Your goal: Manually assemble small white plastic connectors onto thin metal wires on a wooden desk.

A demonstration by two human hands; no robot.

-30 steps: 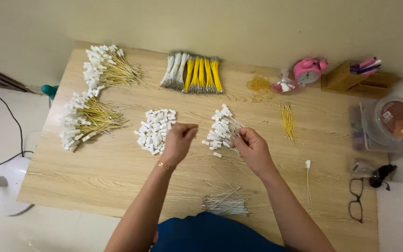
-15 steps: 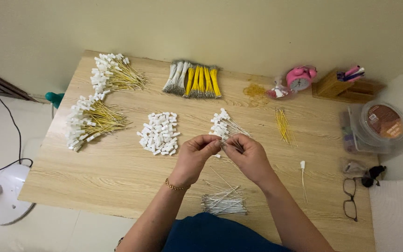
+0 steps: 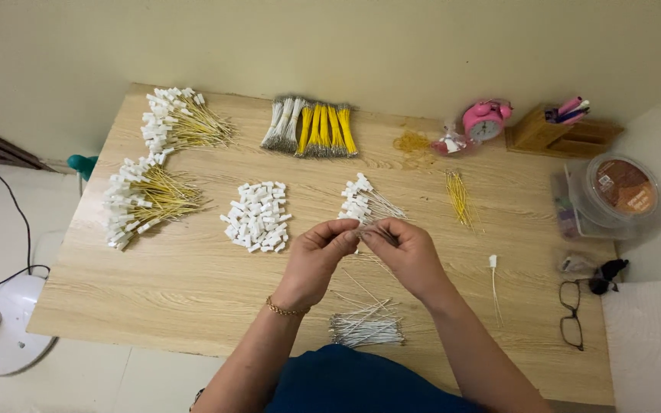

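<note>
While two heaps of capped yellow wires (image 3: 154, 199) lie finished, our hands, left hand (image 3: 319, 256) and right hand (image 3: 407, 256), pinch one thin grey wire (image 3: 365, 232); loose white plastic caps (image 3: 258, 216) and bare grey wires (image 3: 366, 327) remain on the bench (image 3: 193, 283).

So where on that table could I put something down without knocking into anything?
Bare wood lies along the front left edge of the table, below the loose white caps, and between the single wire and the glasses. The back is crowded: yellow bundles, clock, tub.
</note>
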